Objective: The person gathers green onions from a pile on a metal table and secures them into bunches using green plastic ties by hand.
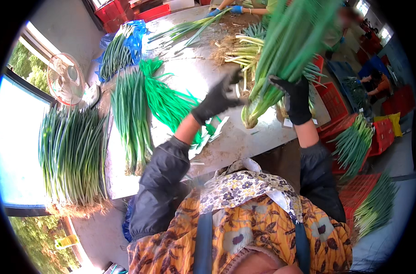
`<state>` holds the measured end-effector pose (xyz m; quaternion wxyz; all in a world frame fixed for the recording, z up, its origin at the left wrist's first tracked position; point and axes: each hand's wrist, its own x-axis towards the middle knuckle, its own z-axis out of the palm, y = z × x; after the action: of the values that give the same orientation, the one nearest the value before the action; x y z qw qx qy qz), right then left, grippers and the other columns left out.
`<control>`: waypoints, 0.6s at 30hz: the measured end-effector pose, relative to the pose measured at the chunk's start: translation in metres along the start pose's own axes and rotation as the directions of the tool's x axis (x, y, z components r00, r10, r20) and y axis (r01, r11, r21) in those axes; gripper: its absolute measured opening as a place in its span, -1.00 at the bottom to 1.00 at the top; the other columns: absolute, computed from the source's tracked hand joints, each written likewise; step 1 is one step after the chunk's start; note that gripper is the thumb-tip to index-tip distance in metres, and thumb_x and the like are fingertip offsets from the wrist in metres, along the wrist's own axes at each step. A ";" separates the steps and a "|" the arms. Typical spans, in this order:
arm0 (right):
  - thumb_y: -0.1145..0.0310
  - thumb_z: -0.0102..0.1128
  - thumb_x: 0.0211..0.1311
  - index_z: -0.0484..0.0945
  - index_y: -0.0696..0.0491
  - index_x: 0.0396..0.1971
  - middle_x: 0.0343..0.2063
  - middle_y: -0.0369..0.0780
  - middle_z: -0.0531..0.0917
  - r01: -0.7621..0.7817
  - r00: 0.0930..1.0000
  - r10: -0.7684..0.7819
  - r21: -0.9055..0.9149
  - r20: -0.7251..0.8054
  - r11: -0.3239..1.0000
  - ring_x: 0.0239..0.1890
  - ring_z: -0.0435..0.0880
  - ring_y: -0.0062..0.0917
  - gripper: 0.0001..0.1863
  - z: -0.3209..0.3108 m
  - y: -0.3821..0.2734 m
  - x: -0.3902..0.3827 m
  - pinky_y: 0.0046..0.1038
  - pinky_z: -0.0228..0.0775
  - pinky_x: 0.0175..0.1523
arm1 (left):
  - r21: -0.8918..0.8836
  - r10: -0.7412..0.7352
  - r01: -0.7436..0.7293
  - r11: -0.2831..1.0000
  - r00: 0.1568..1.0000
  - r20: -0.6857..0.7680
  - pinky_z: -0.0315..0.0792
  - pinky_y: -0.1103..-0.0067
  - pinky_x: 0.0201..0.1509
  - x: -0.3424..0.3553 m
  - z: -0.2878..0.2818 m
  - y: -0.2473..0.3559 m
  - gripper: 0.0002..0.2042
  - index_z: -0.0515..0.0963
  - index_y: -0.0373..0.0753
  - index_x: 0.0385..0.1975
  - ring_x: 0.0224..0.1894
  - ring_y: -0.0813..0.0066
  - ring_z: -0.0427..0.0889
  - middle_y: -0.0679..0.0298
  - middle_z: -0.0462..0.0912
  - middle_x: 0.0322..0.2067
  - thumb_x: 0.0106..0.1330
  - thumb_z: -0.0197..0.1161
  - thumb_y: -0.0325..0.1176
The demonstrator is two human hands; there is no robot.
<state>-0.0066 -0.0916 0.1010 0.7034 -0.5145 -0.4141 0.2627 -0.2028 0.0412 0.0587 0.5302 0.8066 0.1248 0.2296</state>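
Over the near part of the table [237, 148], the person's black-gloved right hand [297, 98] wraps its fingers round the lower stalks of a bunch of green onions [281, 59], the leaves leaning up and to the right and blurred, the roots down toward the near edge; I can't tell whether those roots touch the surface. The left hand [219, 99], gloved the same, stands just to the left of the stalks with its fingers spread and curved, holding nothing. Near that hand a fan of green strips [169, 100] with white ends runs toward the near edge, and beside it, nearer the left edge, lies a bundle of onions [131, 116]. A broader row of onions [73, 157] stretches along the left edge, roots toward the near left corner. By the far left corner, more onions [116, 57] rest on blue plastic [137, 41]. Across at the far edge, a co-worker's blue gloves [235, 9] are beside loose onions [189, 31]. Past the right edge stand red crates [333, 104].
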 end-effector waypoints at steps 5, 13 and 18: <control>0.54 0.46 -0.16 0.48 0.19 -0.19 -0.36 -0.26 0.60 -0.087 0.996 0.089 -0.136 0.008 0.987 -0.35 0.60 -0.58 -0.54 -0.031 0.107 -0.041 -0.56 0.52 -0.27 | 0.063 0.144 -0.139 0.988 0.985 -0.091 0.11 0.32 0.34 -0.022 0.075 -0.089 0.11 -0.07 -0.26 0.36 0.32 0.11 0.15 -0.01 0.13 0.29 -0.16 0.56 -0.10; 0.49 0.22 0.09 0.43 0.18 0.00 -0.14 -0.19 0.57 -0.432 0.900 0.416 0.402 0.133 0.807 -0.10 0.57 -0.45 -0.58 0.010 0.130 -0.032 -0.39 0.39 0.09 | 0.649 0.217 0.093 0.755 0.898 -0.382 0.23 0.16 0.21 -0.045 0.107 -0.071 0.04 -0.06 -0.52 0.29 0.18 -0.15 0.29 -0.26 0.25 0.12 -0.06 0.40 -0.02; 0.37 0.24 0.13 0.29 0.12 0.16 0.02 -0.16 0.50 -0.567 0.775 0.331 0.359 0.539 0.741 0.09 0.48 -0.37 -0.43 0.090 0.048 0.006 -0.35 0.34 0.19 | 0.490 0.343 -0.037 0.871 0.761 -0.552 0.47 0.32 -0.27 -0.081 0.039 -0.040 -0.21 0.08 -0.27 0.32 -0.34 0.03 0.55 0.00 0.51 -0.29 0.02 0.30 -0.41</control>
<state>-0.0772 -0.0251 0.0688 0.6120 -0.3258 -0.3380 0.6364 -0.2515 -0.0102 -0.0100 0.2301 0.7935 0.2574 0.5012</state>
